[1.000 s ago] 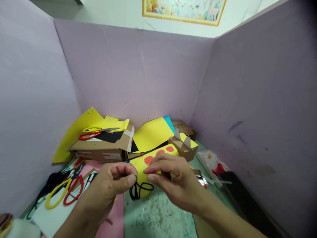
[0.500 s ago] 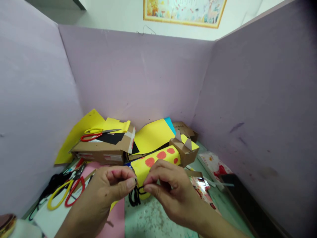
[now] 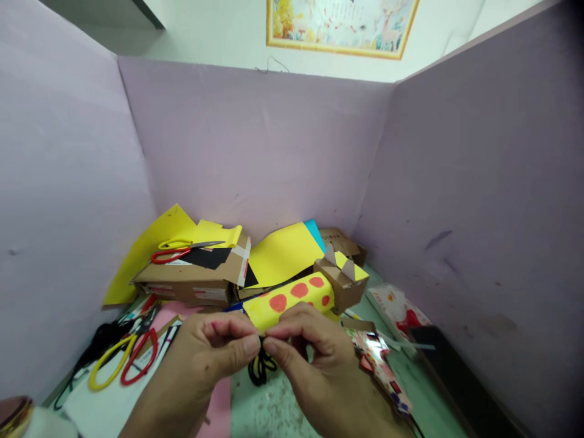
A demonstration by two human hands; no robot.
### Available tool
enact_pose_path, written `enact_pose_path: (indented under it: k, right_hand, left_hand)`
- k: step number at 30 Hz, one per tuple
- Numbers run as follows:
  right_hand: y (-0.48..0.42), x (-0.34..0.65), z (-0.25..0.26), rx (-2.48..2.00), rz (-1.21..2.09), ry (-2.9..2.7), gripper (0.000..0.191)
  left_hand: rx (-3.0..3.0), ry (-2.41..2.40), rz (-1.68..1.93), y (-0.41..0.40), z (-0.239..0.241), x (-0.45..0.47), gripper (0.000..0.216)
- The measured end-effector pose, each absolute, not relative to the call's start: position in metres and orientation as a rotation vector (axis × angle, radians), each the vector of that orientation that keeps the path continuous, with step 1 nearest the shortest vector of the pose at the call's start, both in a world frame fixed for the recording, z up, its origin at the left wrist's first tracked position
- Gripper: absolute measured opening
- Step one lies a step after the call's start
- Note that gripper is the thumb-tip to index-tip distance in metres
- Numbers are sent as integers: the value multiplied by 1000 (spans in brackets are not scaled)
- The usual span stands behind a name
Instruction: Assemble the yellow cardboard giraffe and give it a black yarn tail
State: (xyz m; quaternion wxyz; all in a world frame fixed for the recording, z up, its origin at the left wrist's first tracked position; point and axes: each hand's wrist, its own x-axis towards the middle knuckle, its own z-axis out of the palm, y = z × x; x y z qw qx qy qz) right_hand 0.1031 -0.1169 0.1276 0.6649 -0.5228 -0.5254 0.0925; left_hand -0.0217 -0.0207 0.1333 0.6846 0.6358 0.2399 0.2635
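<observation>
Both hands meet low in the middle of the view. My left hand (image 3: 219, 353) pinches a black cord (image 3: 261, 368) between thumb and index finger. Fingertips of my right hand (image 3: 305, 347) close on the same cord, touching or nearly touching the left ones. Looped strands of the cord dangle below the fingers; the exact pinch point is partly hidden. Just behind the hands lies a yellow paper-covered shape with red-orange spots (image 3: 292, 298). A cardboard box with two pointed grey pieces (image 3: 343, 283) adjoins its right end.
Red-and-yellow scissors (image 3: 132, 353) lie at left on white paper. A second pair of scissors (image 3: 182, 248) rests on a flat cardboard box (image 3: 182, 283). Yellow sheets (image 3: 287, 255) lean at the back. A dark long object (image 3: 456, 377) lies right. Lilac panels (image 3: 255, 146) enclose three sides.
Both hands have come together, the left moving slightly right, so the fingertips now meet on the cord. The hanging loops have shifted a little to the right. The camera view has shifted slightly.
</observation>
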Motion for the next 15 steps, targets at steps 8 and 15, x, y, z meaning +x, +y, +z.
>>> enact_pose_path:
  k: [8, 15]
  right_hand:
    - [-108, 90, 123, -1151, 512, -864, 16]
    - [-112, 84, 118, -1151, 462, -918, 12]
  left_hand:
    - [1492, 514, 721, -26, 135, -20, 14]
    - [1673, 567, 822, -29, 136, -19, 15]
